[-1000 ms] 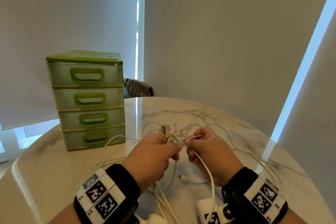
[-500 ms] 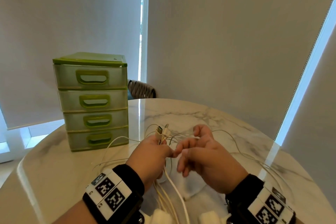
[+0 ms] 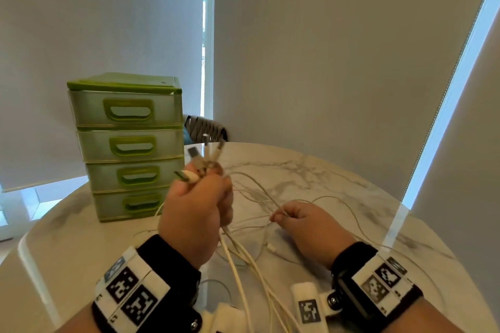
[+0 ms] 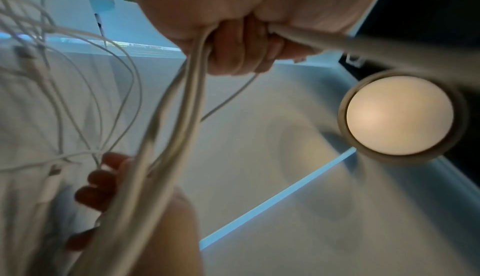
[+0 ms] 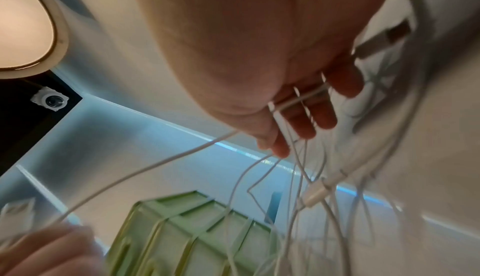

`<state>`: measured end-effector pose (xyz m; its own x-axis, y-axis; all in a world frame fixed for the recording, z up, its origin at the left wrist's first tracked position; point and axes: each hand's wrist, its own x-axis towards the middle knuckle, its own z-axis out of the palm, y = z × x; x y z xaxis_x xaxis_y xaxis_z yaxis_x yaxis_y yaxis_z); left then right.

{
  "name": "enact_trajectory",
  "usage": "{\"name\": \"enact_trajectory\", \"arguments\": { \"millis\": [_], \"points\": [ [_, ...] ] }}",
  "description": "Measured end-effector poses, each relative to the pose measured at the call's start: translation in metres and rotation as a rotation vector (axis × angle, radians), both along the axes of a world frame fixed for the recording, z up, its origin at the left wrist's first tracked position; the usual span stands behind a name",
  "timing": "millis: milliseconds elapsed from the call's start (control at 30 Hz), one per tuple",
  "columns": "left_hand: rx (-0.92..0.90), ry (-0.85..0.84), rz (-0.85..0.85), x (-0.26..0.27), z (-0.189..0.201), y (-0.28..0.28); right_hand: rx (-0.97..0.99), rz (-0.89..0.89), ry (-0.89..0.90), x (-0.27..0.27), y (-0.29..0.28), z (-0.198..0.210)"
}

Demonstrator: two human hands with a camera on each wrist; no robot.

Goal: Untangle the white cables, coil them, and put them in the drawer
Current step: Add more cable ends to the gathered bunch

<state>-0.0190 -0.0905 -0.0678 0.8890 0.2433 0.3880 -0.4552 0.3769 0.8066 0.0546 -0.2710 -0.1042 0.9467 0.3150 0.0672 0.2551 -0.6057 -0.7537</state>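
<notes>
The cables [image 3: 251, 227] are still tangled, draped from the raised left hand [image 3: 198, 211] across the desk [image 3: 338, 176]; nothing is coiled, and the drawers [image 3: 127, 143] are seen closed. The plug ends are clenched in the left grip, held high. Thin strands are pinched by the lower right hand [image 3: 305, 227], fingers curled.

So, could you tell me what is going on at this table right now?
A person is sorting out a tangle of white cables over a marble table. The left hand grips a bunch of them in a fist, plug ends sticking up. The right hand pinches a thin strand lower down, near the tabletop. The cables are still tangled and uncoiled, and the green drawer unit has all its drawers closed.
</notes>
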Motion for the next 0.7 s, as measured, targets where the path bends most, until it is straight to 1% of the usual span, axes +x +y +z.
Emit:
{"name": "enact_trajectory", "arguments": {
  "millis": [33, 67, 100, 133, 167, 233, 267, 300, 367, 467, 533, 567, 667, 700],
  "points": [
    [-0.021, -0.032, 0.047, 0.000, 0.002, 0.003, -0.039, -0.041, -0.021, 0.002, -0.003, 0.002],
    [-0.002, -0.032, 0.088, 0.001, 0.001, 0.006, -0.025, -0.065, -0.044, 0.003, -0.006, 0.003],
    [0.063, 0.003, 0.129, 0.003, 0.000, 0.007, 0.049, -0.064, -0.052, 0.004, -0.007, 0.003],
    [0.168, 0.062, 0.182, 0.007, -0.005, 0.007, 0.192, -0.040, -0.032, 0.004, -0.005, 0.003],
    [0.291, 0.114, 0.235, 0.011, -0.011, 0.006, 0.384, 0.005, 0.016, 0.003, -0.001, 0.002],
    [0.501, 0.150, 0.299, 0.018, -0.023, 0.002, 0.881, 0.129, 0.172, -0.001, 0.007, 0.002],
    [0.563, 0.141, 0.300, 0.019, -0.028, -0.001, 1.090, 0.194, 0.262, -0.004, 0.009, 0.006],
    [0.602, 0.140, 0.295, 0.019, -0.030, -0.004, 1.240, 0.258, 0.336, -0.007, 0.011, 0.011],
    [0.637, 0.165, 0.278, 0.019, -0.034, -0.009, 1.421, 0.341, 0.427, -0.014, 0.009, 0.023],
    [0.633, 0.194, 0.228, 0.018, -0.036, -0.014, 1.568, 0.440, 0.493, -0.016, 0.001, 0.030],
    [0.632, 0.187, 0.118, 0.016, -0.035, -0.018, 1.636, 0.543, 0.510, -0.014, -0.002, 0.029],
    [0.615, 0.185, 0.062, 0.015, -0.034, -0.019, 1.651, 0.539, 0.489, -0.013, -0.003, 0.029],
    [0.514, 0.209, -0.060, 0.008, -0.029, -0.022, 1.649, 0.377, 0.387, -0.011, -0.008, 0.034],
    [0.490, 0.202, -0.077, 0.007, -0.028, -0.023, 1.637, 0.325, 0.359, -0.010, -0.009, 0.036]
  ]
}}
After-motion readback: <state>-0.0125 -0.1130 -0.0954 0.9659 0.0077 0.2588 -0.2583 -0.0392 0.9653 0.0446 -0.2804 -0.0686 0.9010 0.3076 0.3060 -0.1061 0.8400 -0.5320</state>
